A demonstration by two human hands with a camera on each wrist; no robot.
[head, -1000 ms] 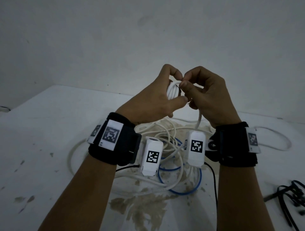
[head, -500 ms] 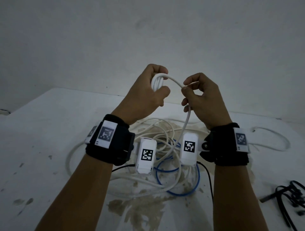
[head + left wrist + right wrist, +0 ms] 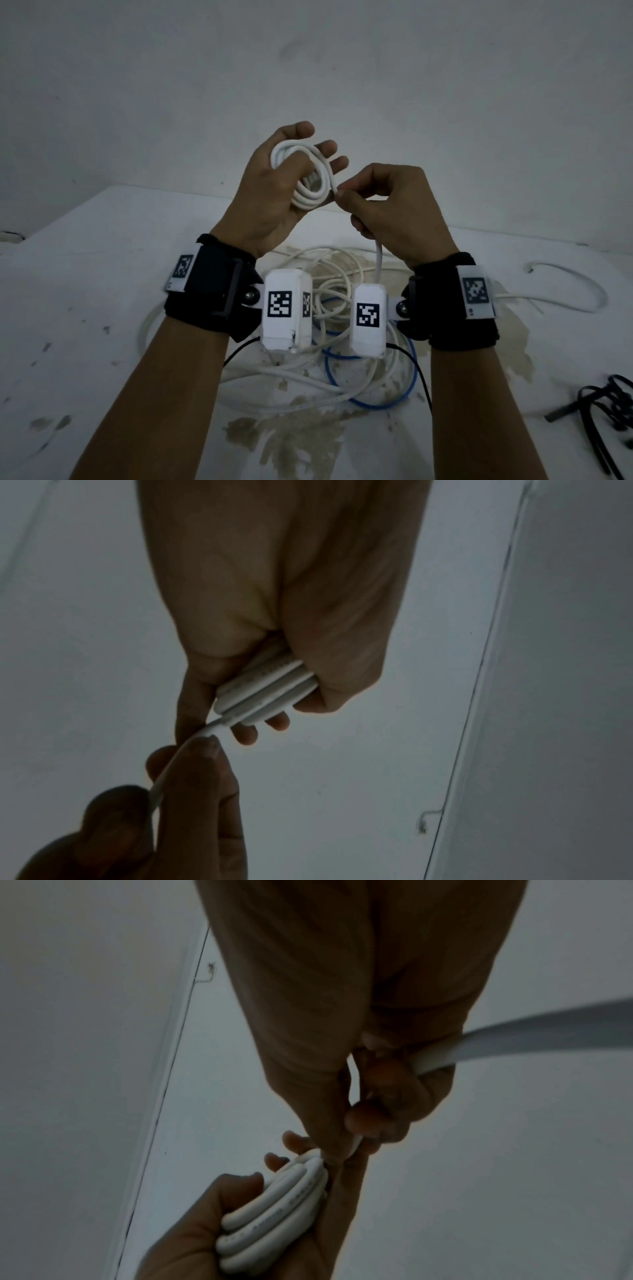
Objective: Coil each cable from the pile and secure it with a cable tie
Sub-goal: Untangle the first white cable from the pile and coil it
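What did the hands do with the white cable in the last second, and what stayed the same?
The left hand swung away, then opened its fingers, so the white coil now shows in the palm under the thumb. The right hand pulled apart, then dropped lower and laid another loop on, still pinching the white cable beside the coil. The cable pile, the black ties and the table stayed as they were.
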